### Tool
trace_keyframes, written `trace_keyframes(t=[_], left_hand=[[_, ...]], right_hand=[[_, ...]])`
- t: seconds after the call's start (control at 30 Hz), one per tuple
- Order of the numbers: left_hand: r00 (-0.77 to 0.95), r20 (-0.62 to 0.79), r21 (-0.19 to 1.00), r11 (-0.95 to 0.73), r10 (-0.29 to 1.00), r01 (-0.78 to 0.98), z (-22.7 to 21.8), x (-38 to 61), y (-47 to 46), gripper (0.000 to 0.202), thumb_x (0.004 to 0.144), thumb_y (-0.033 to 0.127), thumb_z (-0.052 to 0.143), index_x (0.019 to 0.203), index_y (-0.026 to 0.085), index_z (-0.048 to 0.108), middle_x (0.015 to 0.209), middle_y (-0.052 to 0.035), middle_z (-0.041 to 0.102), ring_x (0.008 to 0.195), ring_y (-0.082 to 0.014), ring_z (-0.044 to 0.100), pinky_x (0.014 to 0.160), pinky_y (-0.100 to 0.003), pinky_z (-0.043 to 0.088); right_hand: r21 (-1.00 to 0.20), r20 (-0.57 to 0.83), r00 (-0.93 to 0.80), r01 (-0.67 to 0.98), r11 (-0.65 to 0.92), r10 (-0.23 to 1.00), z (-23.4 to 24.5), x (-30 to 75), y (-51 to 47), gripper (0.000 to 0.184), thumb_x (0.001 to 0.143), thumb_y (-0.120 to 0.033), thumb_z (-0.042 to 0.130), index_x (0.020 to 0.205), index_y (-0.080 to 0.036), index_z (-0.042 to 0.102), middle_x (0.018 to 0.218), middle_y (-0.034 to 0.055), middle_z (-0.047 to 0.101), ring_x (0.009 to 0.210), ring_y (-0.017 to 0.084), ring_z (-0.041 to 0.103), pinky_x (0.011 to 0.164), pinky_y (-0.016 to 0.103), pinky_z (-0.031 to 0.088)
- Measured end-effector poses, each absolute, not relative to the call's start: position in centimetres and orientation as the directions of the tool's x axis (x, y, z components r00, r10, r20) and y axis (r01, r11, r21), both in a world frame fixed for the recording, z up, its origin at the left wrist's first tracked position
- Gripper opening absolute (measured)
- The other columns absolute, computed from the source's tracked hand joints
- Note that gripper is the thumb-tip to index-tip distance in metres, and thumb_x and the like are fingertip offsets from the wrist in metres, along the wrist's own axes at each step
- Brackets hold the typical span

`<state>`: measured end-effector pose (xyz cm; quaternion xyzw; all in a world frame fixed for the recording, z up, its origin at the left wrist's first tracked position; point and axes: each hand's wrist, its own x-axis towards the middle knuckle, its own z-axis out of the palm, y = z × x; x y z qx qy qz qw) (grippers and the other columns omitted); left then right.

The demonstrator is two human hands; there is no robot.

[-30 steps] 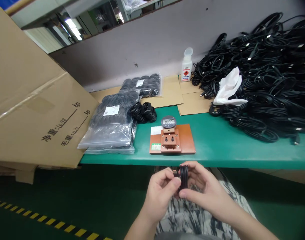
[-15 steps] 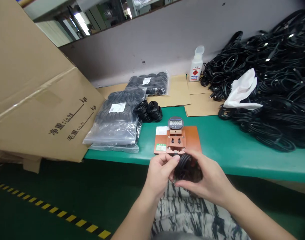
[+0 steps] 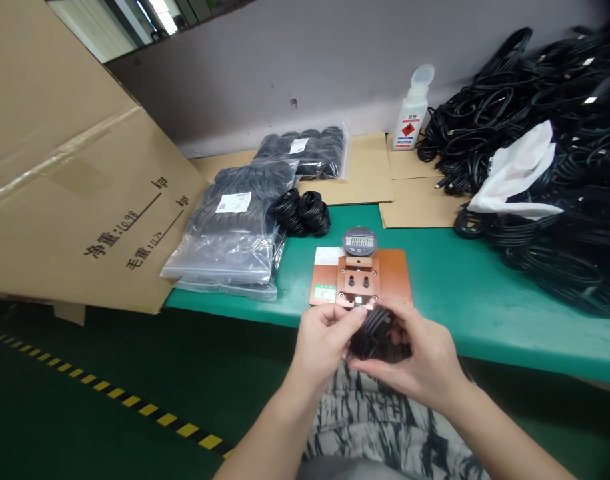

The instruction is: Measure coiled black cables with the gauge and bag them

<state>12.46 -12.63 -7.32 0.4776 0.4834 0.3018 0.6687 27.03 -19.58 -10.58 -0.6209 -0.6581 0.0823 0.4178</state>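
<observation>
Between both hands is a coiled black cable [image 3: 369, 335], just in front of a brown gauge fixture [image 3: 359, 283]. My left hand [image 3: 327, 340] pinches the cable near its connector [image 3: 358, 302], whose metal end points at the front of the fixture. Whether the tip touches the fixture I cannot tell. My right hand [image 3: 425, 350] curls round the coil from the right, thumb below and fingers above. On the fixture a round digital gauge [image 3: 360, 241] shows what looks like 0.000.
Left of the fixture lie two small cable coils [image 3: 312, 213] beside plastic bags of coils [image 3: 235, 233]. A large cardboard box [image 3: 85, 180] stands at far left. To the right are a white bottle [image 3: 411, 113], a white cloth [image 3: 517, 173] and a big cable heap [image 3: 549, 253].
The view has shifted slightly. The connector's metal end now shows above my left fingertips, where it was mostly covered. Both hands keep hold of the cable.
</observation>
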Motion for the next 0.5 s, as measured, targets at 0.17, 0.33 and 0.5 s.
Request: trace_keyframes(t=[0.17,0.33,0.5], left_hand=[[0.335,-0.370,0.925,0.376,0.867,0.048,-7.57,12.56,-12.67,0.047,0.076,0.042,0.073,0.046,0.018,0.047,0.034,0.0069,0.039,0.033,-0.0050,0.034,0.038,-0.020,0.028],[0.316,-0.382,0.920,0.391,0.869,0.038,-7.61,12.67,-12.58,0.048,0.074,0.043,0.075,0.045,0.018,0.046,0.033,0.0074,0.038,0.031,-0.0045,0.033,0.036,-0.019,0.025],[0.308,-0.384,0.918,0.395,0.870,0.030,-7.76,12.62,-12.55,0.049,0.073,0.044,0.075,0.045,0.018,0.045,0.033,0.0077,0.038,0.031,-0.0044,0.032,0.036,-0.019,0.026]], right_hand=[[-0.617,0.455,0.130,0.759,0.207,0.881,-10.55,26.92,-19.52,0.072,0.079,-0.072,0.061,0.121,-0.015,0.049,0.078,0.0059,0.067,0.052,0.016,0.059,0.049,0.028,0.049],[-0.599,0.451,0.117,0.775,0.203,0.885,-10.50,26.95,-19.43,0.072,0.081,-0.072,0.059,0.122,-0.013,0.050,0.076,0.0070,0.067,0.055,0.019,0.063,0.048,0.028,0.047],[-0.590,0.443,0.106,0.782,0.201,0.890,-10.35,26.92,-19.53,0.071,0.084,-0.073,0.054,0.122,-0.013,0.050,0.080,0.0106,0.069,0.065,0.024,0.069,0.047,0.029,0.047]])
